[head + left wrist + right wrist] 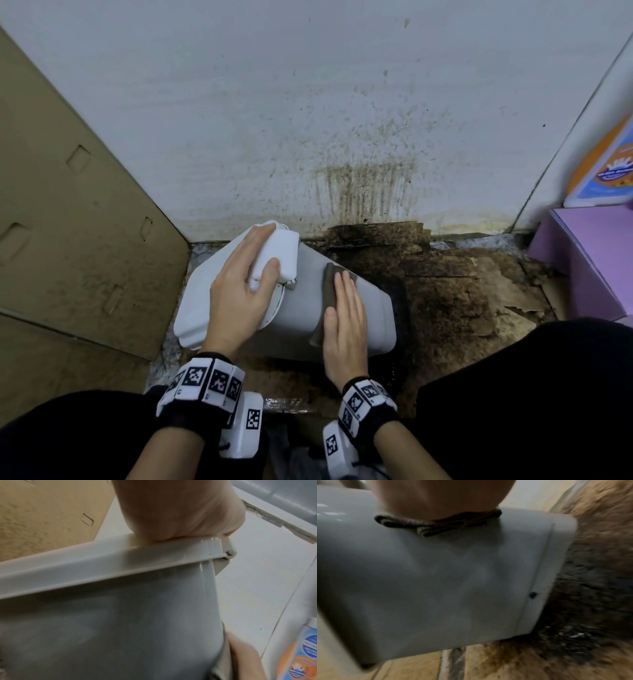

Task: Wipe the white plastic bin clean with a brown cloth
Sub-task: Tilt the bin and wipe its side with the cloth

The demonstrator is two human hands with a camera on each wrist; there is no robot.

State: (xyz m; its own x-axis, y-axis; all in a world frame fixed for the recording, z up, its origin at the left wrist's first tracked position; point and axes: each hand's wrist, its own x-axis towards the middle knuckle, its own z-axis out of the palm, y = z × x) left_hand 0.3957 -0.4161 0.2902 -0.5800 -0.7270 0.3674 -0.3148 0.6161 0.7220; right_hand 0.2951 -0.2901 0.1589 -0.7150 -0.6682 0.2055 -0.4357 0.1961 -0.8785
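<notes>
The white plastic bin (376,308) lies on its side on the floor, its lid end to the left and its base to the right. My left hand (260,253) grips the white lid end, fingers over the top and thumb on the near face. My right hand (337,294) lies flat, fingers straight, and presses the folded brown cloth (329,275) onto the bin's upper side. In the left wrist view my left hand (171,513) sits on the rim of the bin (120,615). In the right wrist view the cloth (436,523) is squeezed between my right hand (445,497) and the bin (453,581).
Dark, stained cardboard (462,291) covers the floor under and right of the bin. A large cardboard box (68,222) stands at the left, a purple box (589,260) at the right with an orange and blue pack (609,168) above. A stained white wall (342,120) is close behind.
</notes>
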